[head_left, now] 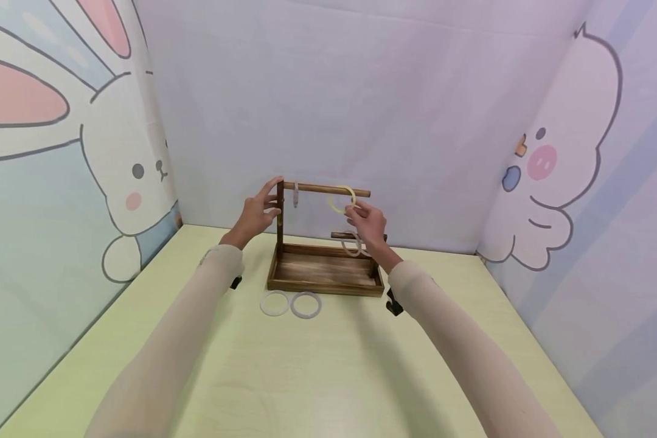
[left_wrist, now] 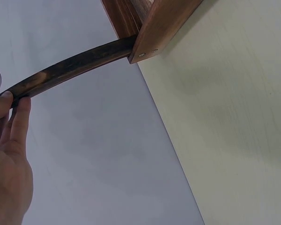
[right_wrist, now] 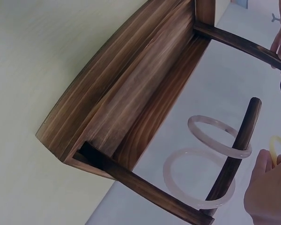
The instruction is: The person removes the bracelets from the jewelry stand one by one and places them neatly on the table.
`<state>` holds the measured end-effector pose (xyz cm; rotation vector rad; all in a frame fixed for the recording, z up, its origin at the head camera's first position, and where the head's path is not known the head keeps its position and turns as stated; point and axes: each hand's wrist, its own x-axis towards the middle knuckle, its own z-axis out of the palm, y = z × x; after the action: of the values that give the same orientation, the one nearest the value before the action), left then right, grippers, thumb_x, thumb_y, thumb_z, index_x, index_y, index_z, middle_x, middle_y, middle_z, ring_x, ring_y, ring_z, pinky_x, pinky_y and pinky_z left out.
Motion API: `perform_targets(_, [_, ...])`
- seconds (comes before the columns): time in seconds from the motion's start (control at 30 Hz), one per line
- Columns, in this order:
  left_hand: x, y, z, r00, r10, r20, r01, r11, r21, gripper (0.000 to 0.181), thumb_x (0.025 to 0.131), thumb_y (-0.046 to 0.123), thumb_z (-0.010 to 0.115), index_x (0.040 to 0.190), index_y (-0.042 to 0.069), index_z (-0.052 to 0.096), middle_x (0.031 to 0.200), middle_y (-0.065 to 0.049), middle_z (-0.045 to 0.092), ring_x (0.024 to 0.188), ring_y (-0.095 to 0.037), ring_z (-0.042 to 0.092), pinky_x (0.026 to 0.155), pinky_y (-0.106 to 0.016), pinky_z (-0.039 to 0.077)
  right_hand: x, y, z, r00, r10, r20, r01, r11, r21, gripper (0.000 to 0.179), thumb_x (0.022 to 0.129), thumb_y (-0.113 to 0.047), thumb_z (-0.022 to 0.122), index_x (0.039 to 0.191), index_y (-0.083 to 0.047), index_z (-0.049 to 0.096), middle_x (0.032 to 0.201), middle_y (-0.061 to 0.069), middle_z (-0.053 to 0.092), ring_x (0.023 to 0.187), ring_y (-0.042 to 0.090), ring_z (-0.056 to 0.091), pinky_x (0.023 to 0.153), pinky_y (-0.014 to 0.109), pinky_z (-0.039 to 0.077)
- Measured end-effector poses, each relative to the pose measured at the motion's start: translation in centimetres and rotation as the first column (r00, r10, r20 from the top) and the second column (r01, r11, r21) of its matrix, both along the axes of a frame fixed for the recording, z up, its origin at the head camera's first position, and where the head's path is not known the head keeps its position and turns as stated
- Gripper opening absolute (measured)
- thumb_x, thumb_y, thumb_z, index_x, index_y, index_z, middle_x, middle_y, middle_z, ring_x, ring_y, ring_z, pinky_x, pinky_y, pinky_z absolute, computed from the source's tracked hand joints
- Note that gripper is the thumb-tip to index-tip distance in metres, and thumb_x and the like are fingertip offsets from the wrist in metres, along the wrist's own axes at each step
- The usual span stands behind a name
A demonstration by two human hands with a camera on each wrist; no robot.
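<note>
My left hand [head_left: 256,214] grips the dark upright post [left_wrist: 61,70] of a wooden bangle rack near its top. With thumb and fingers my right hand [head_left: 369,224] pinches a yellow bangle [head_left: 353,191], which overlaps the rack's upper bar [head_left: 315,188] in the head view. Toward the post, a pinkish bangle [head_left: 295,198] hangs from that same bar. Two pale translucent bangles circle the lower bar [right_wrist: 246,124]: one [right_wrist: 246,153] nearer its free end, the other [right_wrist: 167,173] nearer its support. Fingers of the left hand also show in the right wrist view.
Under the bars, the rack's base is a shallow wooden tray [head_left: 328,291]. Before it on the pale table [head_left: 306,377] lie a white bangle [head_left: 274,314] and a lavender bangle [head_left: 306,317]. Cloth walls [head_left: 328,109] with cartoon animals stand behind and at both sides.
</note>
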<state>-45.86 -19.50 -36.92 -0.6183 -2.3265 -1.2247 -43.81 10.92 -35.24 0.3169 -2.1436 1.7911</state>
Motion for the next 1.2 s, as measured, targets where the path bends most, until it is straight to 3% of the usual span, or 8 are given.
perform_targets(0.17, [0.2,0.1,0.1,1.000,-0.005,0.009,0.005,1.000,0.011,0.089,0.095,-0.012,0.066,0.163,0.035,0.032,0.138,-0.027,0.063,0.123,-0.038,0.066,0.097,-0.052,0.058,-0.4,0.9,-0.2,1.000,0.007,0.008,-0.006,1.000,-0.017,0.039,0.102,-0.013,0.069,0.139,-0.002,0.065,0.123,0.022,0.072,0.113,0.035,0.072,0.087,0.029,0.062])
perform_targets(1.0, [0.1,-0.1,0.0,1.000,0.005,0.005,-0.005,1.000,0.007,0.092,0.095,-0.012,0.068,0.161,0.042,0.033,0.137,-0.025,0.064,0.122,-0.037,0.067,0.097,-0.051,0.058,-0.3,4.3,0.2,0.997,-0.042,0.059,0.044,0.998,-0.043,0.044,0.101,-0.010,0.070,0.142,0.003,0.061,0.125,0.027,0.069,0.113,0.039,0.070,0.093,0.038,0.060])
perform_targets(1.2, [0.0,-0.1,0.1,1.000,0.003,0.017,-0.003,1.000,0.005,0.093,0.095,-0.011,0.068,0.161,0.044,0.031,0.138,-0.025,0.063,0.122,-0.037,0.067,0.097,-0.051,0.058,-0.5,5.3,0.2,0.994,-0.075,0.074,0.080,0.995,-0.060,0.041,0.100,-0.011,0.071,0.138,0.002,0.064,0.123,0.027,0.071,0.108,0.033,0.074,0.091,0.036,0.061])
